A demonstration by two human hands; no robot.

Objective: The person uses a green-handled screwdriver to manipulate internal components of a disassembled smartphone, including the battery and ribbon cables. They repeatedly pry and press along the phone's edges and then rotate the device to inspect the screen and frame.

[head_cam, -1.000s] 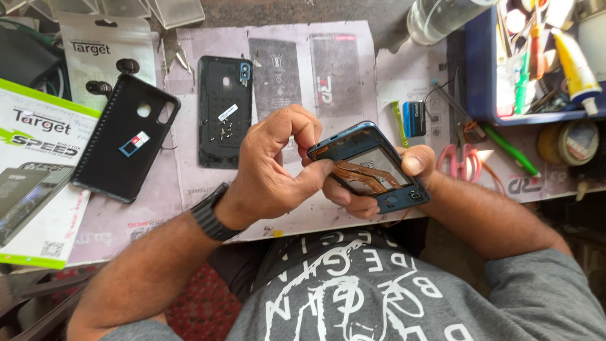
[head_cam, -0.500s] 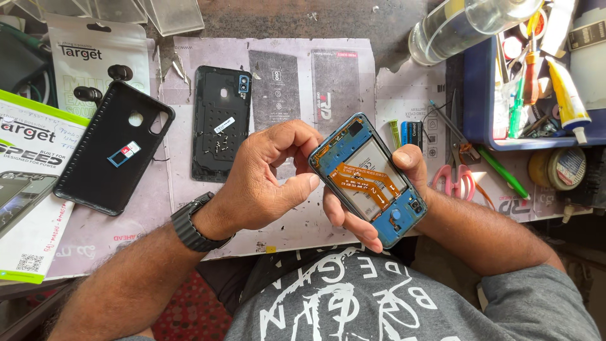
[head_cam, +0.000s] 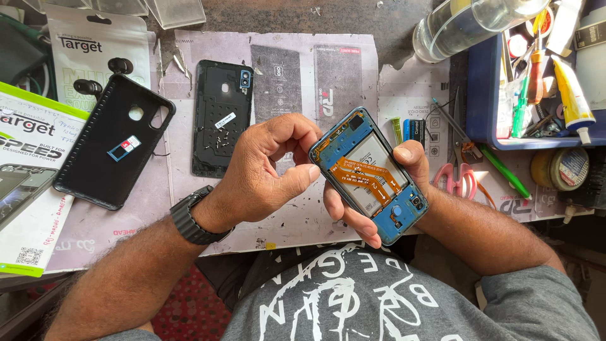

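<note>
An opened blue phone (head_cam: 371,173) with an orange flex cable and a white battery showing lies face down in my right hand (head_cam: 404,161), whose fingers wrap its underside and thumb rests on its right edge. My left hand (head_cam: 265,170), with a black watch on the wrist, curls beside the phone, its thumb tip pressing the phone's left edge. The phone's black back cover (head_cam: 219,117) lies on the mat (head_cam: 297,215) behind my left hand, with small screws on it.
A black phone case (head_cam: 110,142) with small cards on it lies at the left, next to white accessory packages (head_cam: 31,183). A blue tray (head_cam: 480,95) of tools stands at the right, with pink-handled scissors (head_cam: 457,180), tweezers, a tape roll (head_cam: 558,167) and a clear bottle (head_cam: 467,22).
My right hand has tilted the phone flat, so its open inside now faces the camera. My left hand moved from over the phone to its left edge.
</note>
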